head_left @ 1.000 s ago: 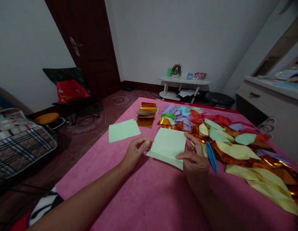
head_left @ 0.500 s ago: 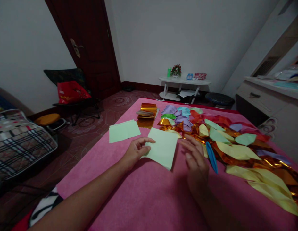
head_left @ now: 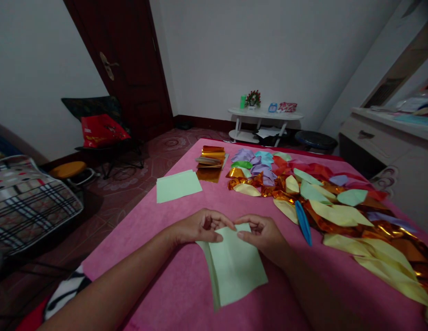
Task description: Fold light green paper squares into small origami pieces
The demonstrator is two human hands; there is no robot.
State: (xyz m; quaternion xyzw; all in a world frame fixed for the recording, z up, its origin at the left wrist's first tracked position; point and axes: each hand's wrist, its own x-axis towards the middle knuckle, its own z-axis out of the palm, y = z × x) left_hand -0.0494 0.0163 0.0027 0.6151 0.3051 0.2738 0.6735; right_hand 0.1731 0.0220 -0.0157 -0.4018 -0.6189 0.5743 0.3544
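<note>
With the thumb and fingers of my left hand (head_left: 209, 225) closed on its upper left edge, I hold a thin, pale green sheet of creased paper (head_left: 238, 271) over the pink plush table cover (head_left: 172, 294). The thumb and fingers of my right hand (head_left: 260, 232) are pinched together on the same sheet's upper edge, so my two index fingertips come close to each other there. The sheet slopes from my fingers back toward me, tilted, and a narrow folded strip shows along its left side. Ahead and to the left of my left fingers lies a flat stack of pale green rectangular paper sheets (head_left: 179, 186). Straight beyond my fingers, farther off, sits a pile of shiny gold foil sheets (head_left: 209, 176), partly curled up. To the right of my right fingers, near but apart, is a slim, pointed, bright blue folded piece (head_left: 303, 224); just beside it lies a pale yellow leaf-shaped paper piece (head_left: 286, 211). Farther right spread crumpled amber foil wrappings (head_left: 395, 230).
</note>
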